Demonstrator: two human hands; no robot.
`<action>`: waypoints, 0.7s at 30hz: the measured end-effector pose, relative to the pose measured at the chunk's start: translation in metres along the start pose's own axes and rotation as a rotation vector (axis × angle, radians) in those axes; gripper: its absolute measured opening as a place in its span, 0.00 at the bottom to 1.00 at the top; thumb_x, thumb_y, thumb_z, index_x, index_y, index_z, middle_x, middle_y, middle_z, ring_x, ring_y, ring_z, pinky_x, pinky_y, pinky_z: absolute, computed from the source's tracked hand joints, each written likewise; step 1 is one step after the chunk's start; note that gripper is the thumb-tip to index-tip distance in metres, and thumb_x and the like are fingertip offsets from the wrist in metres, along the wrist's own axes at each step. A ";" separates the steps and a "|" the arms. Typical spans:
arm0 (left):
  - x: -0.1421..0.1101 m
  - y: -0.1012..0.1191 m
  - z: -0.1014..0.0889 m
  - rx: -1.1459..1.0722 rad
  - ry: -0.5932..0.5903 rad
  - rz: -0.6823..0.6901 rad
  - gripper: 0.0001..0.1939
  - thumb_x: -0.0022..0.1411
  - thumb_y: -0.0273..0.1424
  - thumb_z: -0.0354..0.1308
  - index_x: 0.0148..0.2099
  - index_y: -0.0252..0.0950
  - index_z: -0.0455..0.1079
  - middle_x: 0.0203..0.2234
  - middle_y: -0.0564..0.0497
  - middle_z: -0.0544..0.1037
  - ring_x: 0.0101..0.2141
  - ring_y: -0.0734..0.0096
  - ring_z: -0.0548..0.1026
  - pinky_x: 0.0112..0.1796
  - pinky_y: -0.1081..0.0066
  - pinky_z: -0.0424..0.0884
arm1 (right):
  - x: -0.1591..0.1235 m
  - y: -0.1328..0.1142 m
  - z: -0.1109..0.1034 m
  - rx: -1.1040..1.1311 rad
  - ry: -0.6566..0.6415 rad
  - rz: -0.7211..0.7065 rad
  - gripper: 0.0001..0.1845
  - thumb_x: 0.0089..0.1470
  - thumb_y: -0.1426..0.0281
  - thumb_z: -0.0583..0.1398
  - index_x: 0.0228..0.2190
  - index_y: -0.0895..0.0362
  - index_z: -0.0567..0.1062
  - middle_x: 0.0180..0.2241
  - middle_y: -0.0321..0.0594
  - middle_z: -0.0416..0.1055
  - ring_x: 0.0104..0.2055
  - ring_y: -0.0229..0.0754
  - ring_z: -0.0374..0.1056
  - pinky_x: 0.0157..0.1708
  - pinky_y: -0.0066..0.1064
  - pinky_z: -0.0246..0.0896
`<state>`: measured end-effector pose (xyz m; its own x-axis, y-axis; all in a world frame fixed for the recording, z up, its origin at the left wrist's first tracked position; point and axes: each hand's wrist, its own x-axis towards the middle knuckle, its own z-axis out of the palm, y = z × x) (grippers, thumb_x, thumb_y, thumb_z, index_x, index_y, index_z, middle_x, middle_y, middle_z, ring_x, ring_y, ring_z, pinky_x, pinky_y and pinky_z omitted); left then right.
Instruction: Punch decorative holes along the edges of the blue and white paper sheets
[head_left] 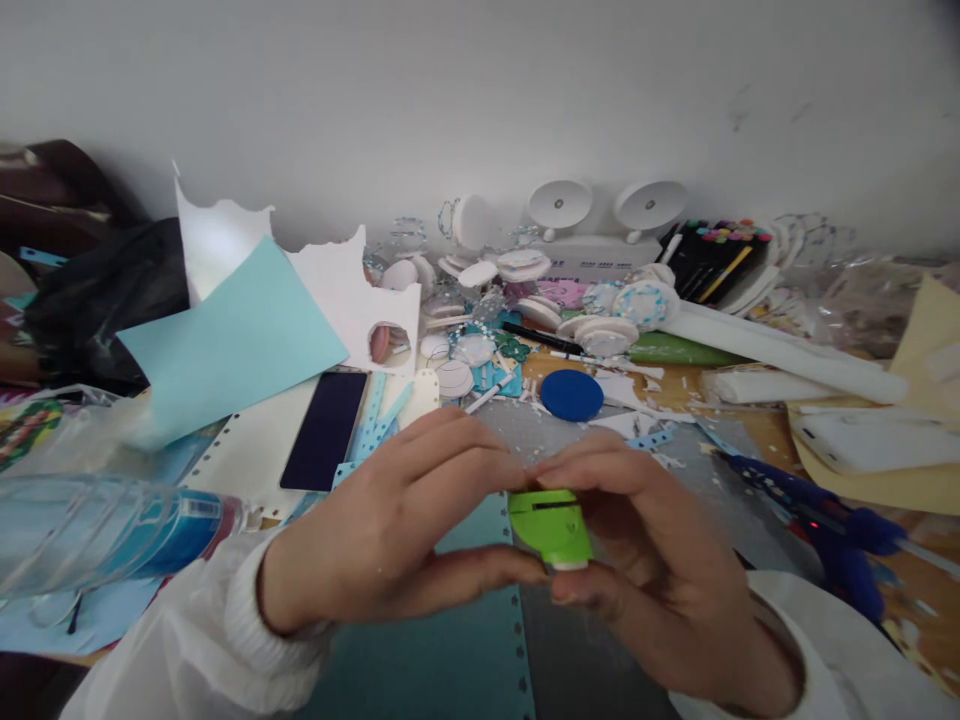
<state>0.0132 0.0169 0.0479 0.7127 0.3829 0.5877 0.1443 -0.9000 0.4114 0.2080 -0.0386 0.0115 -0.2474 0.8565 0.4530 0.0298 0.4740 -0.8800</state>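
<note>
Left hand (pixel 397 520): grip partly closed on the green punch (pixel 553 530).
Right hand (pixel 660 560): grip curled, pinching it too.
Green punch: between both hands, near the blue sheet (pixel 442 650).
Step, seemingly: handling the punch.
Next move: calls for steady alignment.

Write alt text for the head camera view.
A person's left hand and right hand hold a green punch over a cluttered desk. Below lies a teal sheet punched along one edge; around are a dark phone, blue disc and glue gun.
</note>
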 end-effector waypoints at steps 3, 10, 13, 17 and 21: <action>0.000 0.000 0.000 0.053 -0.054 0.020 0.14 0.59 0.35 0.56 0.43 0.29 0.65 0.31 0.42 0.73 0.33 0.63 0.70 0.34 0.62 0.69 | 0.001 0.001 0.000 -0.077 -0.039 -0.034 0.20 0.53 0.66 0.64 0.47 0.51 0.68 0.41 0.41 0.68 0.42 0.41 0.67 0.38 0.28 0.69; -0.003 0.002 -0.002 0.093 -0.197 0.034 0.10 0.49 0.34 0.53 0.32 0.32 0.65 0.22 0.48 0.68 0.24 0.68 0.65 0.26 0.65 0.61 | 0.003 -0.006 0.001 -0.301 -0.183 -0.124 0.19 0.55 0.63 0.63 0.46 0.55 0.66 0.38 0.41 0.72 0.40 0.39 0.70 0.42 0.26 0.67; -0.002 0.002 -0.002 0.067 -0.223 0.023 0.16 0.52 0.43 0.55 0.30 0.34 0.64 0.22 0.50 0.66 0.24 0.69 0.63 0.25 0.66 0.59 | 0.003 -0.009 0.002 -0.377 -0.183 -0.113 0.18 0.57 0.62 0.61 0.46 0.55 0.66 0.38 0.40 0.72 0.40 0.39 0.71 0.42 0.26 0.67; 0.000 0.003 0.001 0.198 -0.169 -0.004 0.22 0.52 0.50 0.61 0.28 0.36 0.61 0.19 0.54 0.64 0.22 0.71 0.61 0.24 0.68 0.55 | 0.003 -0.012 0.001 -0.457 -0.204 -0.108 0.19 0.57 0.63 0.61 0.48 0.56 0.65 0.39 0.41 0.72 0.40 0.41 0.71 0.40 0.28 0.68; 0.001 0.003 0.004 0.206 -0.180 0.034 0.23 0.54 0.50 0.60 0.26 0.35 0.61 0.18 0.54 0.64 0.22 0.71 0.60 0.23 0.68 0.53 | 0.004 -0.014 -0.001 -0.487 -0.299 -0.123 0.14 0.59 0.66 0.58 0.46 0.57 0.69 0.35 0.41 0.71 0.35 0.39 0.69 0.35 0.28 0.68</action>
<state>0.0176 0.0143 0.0468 0.8274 0.3250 0.4581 0.2415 -0.9422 0.2323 0.2078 -0.0413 0.0262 -0.5373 0.7282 0.4255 0.4081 0.6660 -0.6244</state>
